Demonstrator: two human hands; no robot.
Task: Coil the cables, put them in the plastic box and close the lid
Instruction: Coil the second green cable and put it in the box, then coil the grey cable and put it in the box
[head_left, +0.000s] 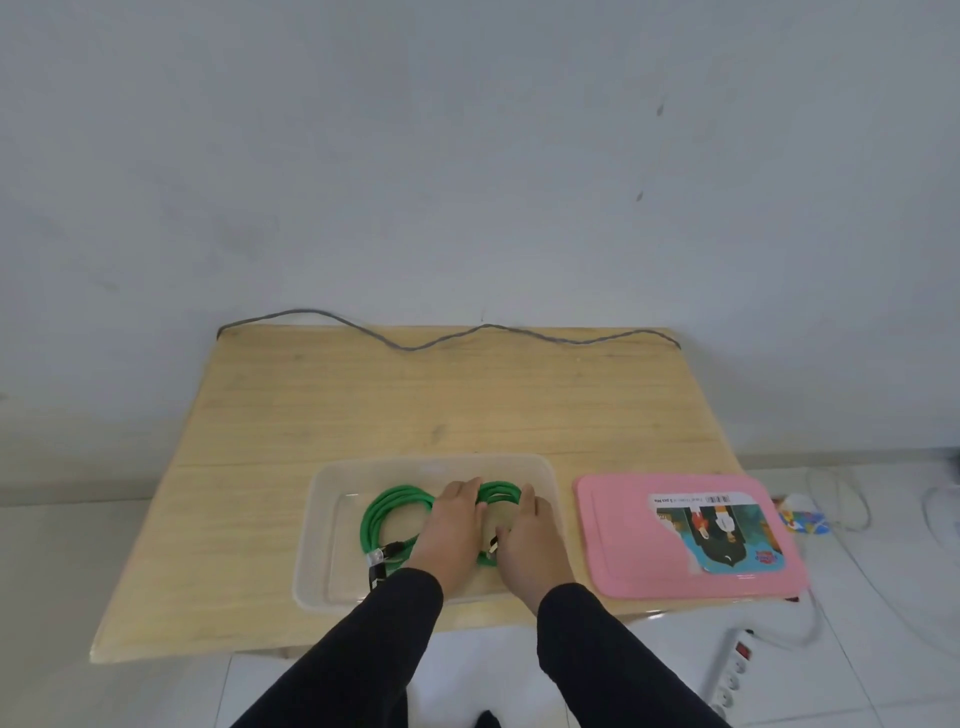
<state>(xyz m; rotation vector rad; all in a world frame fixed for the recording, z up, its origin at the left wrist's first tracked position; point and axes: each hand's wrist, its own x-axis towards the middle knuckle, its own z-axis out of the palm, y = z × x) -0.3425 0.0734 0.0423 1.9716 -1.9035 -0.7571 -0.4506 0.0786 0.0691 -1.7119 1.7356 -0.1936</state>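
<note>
Your two black sleeves reach up from the bottom of the frame into the clear plastic box, which sits on the wooden table just below the middle of the frame. Your left hand lies palm down with its fingers flat on the green cable, pressing it rather than closing a grip around it. Your right hand rests beside it on the right loop of the same cable, fingers together and laid flat; whether anything is pinched under it you cannot tell. That cable lies coiled in loops inside the box, its plugs near the lower left of the coil. Just right of the box, the pink lid lies flat on the table, apart from it. Along the table's far edge a grey cable runs uncoiled.
</note>
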